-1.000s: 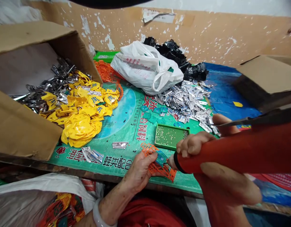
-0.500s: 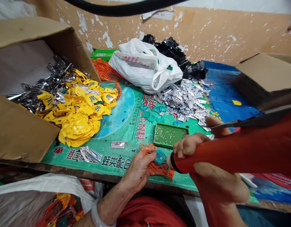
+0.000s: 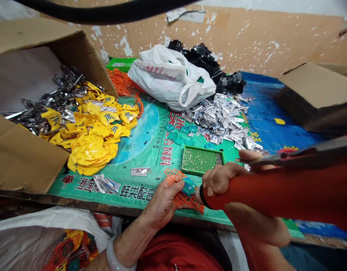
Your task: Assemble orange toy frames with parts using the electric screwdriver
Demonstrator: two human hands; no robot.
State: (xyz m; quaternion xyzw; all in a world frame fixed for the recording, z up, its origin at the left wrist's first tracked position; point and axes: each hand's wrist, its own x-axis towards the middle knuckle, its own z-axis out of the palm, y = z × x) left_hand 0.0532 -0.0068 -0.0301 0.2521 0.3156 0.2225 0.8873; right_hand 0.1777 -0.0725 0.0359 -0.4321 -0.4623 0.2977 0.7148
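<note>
My left hand [image 3: 162, 199] is closed around an orange plastic lattice frame [image 3: 194, 206], the thumb pressing by a small teal plastic piece [image 3: 189, 186] that lies on it. My right hand [image 3: 222, 178] grips a red power screwdriver [image 3: 255, 190] with a black ring near its nose. The tool's tip meets the teal piece's right end; the exact contact and any screw there are hidden. Just beyond the hands sits a green tray [image 3: 202, 161] of small screws. Loose teal pieces [image 3: 180, 137] lie behind it, beside a pile of shiny metal plates [image 3: 222, 116].
At left, a cardboard box [image 3: 26, 150] on its side spills metal parts and yellow plastic pieces [image 3: 91, 150]. A white plastic bag [image 3: 170, 79] stands before black parts [image 3: 203, 56]. Another carton [image 3: 317, 86] is at right. An open sack [image 3: 49, 222] hangs below the table edge.
The view has shifted slightly. Both hands still hold the lattice frame and the screwdriver close together; the screwdriver's body has tilted a little, its rear end lower.
</note>
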